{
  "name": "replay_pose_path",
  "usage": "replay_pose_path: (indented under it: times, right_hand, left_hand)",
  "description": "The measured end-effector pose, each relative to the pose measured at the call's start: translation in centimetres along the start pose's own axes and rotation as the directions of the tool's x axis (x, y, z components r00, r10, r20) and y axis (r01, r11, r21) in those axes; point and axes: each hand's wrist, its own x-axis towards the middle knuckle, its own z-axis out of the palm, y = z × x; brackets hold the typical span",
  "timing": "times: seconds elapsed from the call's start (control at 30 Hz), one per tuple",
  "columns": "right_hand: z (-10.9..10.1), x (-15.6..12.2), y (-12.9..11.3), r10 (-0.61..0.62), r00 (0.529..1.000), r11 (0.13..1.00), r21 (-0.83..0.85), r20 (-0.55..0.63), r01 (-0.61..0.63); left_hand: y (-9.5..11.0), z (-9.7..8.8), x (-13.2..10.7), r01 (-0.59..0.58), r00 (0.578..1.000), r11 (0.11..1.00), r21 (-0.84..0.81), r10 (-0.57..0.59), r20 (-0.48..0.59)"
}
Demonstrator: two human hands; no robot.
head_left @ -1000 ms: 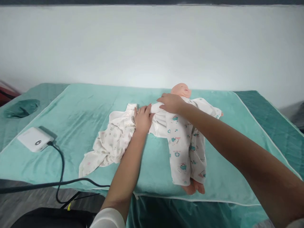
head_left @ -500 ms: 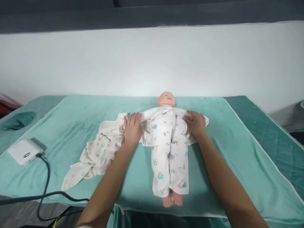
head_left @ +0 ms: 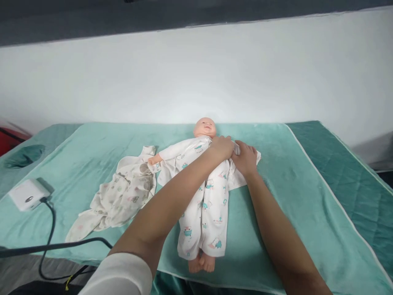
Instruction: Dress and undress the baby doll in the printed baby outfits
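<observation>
Crossing the chest of a baby doll (head_left: 205,196), the left hand (head_left: 223,148) leaves the sleeve it touched half a second ago and joins the right hand (head_left: 246,159) at the opposite sleeve (head_left: 258,156). Nearest the camera, bare feet (head_left: 209,263) poke from white printed baby clothes (head_left: 217,205) — the doll lies face up on a mint-green sheet (head_left: 301,196). Both hands curl narrowly over the sleeve and shoulder, fingers bent; whether they pinch cloth or the arm inside cannot be told. The clothing looks thin and soft, likely to bunch and drag, while the smooth doll appears firm and fairly light. Likely best holds: one hand bracing the arm through the fabric, the other on the cuff's edge. Just beside the doll's uncovered hand (head_left: 154,159) lies a crumpled printed garment (head_left: 123,196); beyond — the doll's head (head_left: 205,128), then a white wall (head_left: 196,78).
</observation>
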Motion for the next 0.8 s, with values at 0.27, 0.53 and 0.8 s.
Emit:
replay_pose_path:
  times: [0.27,0.53,0.8]
  right_hand:
    - [-0.3,0.4,0.4,0.065,0.995,0.989,0.141,-0.072,-0.054]
    - [0.7,0.5,0.1,0.140,0.990,0.970,0.205,-0.026,-0.132]
    - [0.2,0.7,1.5,0.126,0.990,0.949,0.299,-0.066,-0.101]
  left_hand:
    - [-1.3,-0.2,-0.2,0.037,0.998,0.998,0.041,-0.039,0.051]
    - [-0.4,0.9,1.6,0.059,0.991,0.997,0.052,-0.065,0.118]
    - [-1.7,-0.1,0.3,-0.042,0.998,0.993,0.107,0.036,0.059]
